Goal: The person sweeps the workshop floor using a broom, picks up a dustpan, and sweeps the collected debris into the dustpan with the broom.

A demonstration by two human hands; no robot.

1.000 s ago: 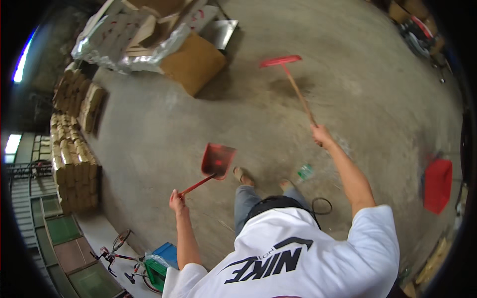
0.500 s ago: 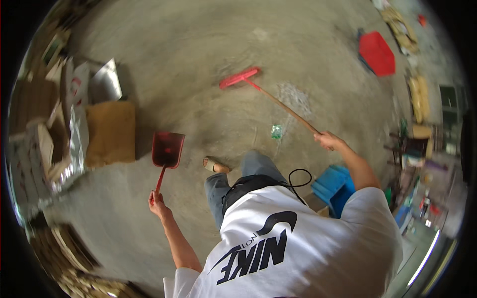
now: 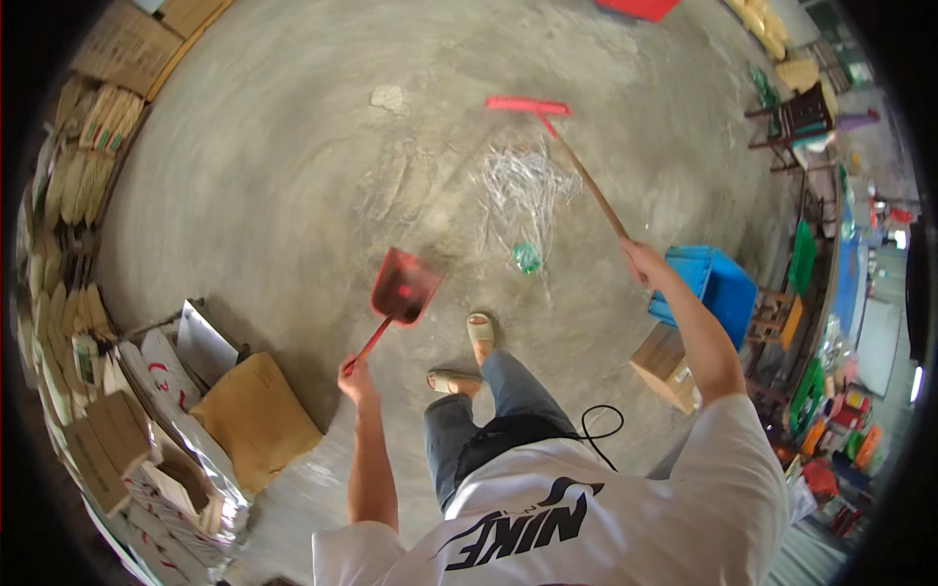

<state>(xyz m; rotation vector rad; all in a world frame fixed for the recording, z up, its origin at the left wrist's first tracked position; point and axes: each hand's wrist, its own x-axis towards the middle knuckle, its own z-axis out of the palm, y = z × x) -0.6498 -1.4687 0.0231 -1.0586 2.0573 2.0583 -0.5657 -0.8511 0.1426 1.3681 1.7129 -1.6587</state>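
My left hand is closed round the handle of a red dustpan, held out ahead of my feet. In my right hand is the wooden handle of a broom with a wide red head. The broom head is just beyond a loose heap of whitish strips on the concrete floor. At the heap's near end sits a crumpled green piece, perhaps plastic. The dustpan is left of the heap, apart from it. Whether the pan touches the floor I cannot tell.
Blue plastic crates and a cardboard box stand close on my right. A brown cardboard piece and stacked sacks line the left. Farther right are a dark chair and cluttered shelves; a red container is at the far edge.
My view has turned to the right. The dustpan is now nearer the strips and angled toward them. The broom head has passed to the far side of the heap. Both hands keep their holds.
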